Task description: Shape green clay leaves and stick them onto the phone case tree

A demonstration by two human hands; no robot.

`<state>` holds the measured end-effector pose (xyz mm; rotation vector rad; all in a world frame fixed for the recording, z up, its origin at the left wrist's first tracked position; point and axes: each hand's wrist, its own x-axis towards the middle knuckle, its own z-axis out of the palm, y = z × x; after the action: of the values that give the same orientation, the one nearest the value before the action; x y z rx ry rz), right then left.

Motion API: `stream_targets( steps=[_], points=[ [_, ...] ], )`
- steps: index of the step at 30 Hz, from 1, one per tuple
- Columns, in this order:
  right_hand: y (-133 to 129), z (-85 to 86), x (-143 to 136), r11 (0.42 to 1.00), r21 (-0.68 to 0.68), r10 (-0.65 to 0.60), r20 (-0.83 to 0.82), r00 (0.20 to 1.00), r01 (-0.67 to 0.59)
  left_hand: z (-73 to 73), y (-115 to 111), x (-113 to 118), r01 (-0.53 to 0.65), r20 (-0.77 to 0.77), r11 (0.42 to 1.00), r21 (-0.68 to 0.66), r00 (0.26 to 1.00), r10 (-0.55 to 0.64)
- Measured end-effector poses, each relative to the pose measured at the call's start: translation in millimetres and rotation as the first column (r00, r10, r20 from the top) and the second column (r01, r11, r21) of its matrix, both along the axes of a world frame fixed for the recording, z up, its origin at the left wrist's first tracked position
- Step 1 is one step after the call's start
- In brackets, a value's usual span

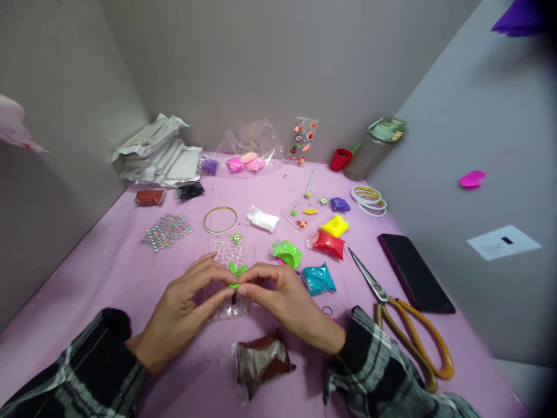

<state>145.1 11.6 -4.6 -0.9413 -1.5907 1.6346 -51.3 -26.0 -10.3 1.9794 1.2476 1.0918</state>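
Gem sheet (167, 232): laid flat, far left of the work. Left hand (185, 302): thumb and forefinger pinched on a small green piece (234, 285), held over the middle of a clear patterned case (224, 248); whether the case is touched by it cannot be told. Green leaf shapes (237, 269): seen just beyond the piece; best left unbrushed. Right hand (282, 296): thumb and forefinger closed on the same piece; pressure is best kept light and even, since softness is suggested. Green packet (287, 253): placed beyond the right hand. Scissors (380, 293): laid farther right.
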Motion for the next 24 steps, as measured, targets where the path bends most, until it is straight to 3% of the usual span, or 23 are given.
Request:
stream_targets(
  steps=[6, 13, 24],
  points=[
    [0.5, 2.1, 0.4, 0.999, -0.034, 0.0, -0.01, 1.0, 0.0, 3.3, -1.5, 2.0, -0.038, 0.016, 0.997, -0.072, 0.999, 0.039],
    [0.1, 2.0, 0.6, 1.0, -0.022, -0.017, 0.006, 1.0, 0.017, 4.6, -4.6, 2.3, -0.104, 0.106, 0.942, -0.319, 0.984, 0.145],
    [0.4, 2.5, -1.7, 0.999, -0.004, -0.031, -0.013, 0.999, 0.031, 6.0, -3.5, 4.5, -0.086, 0.122, 0.938, -0.335, 0.984, 0.133]
  ],
)
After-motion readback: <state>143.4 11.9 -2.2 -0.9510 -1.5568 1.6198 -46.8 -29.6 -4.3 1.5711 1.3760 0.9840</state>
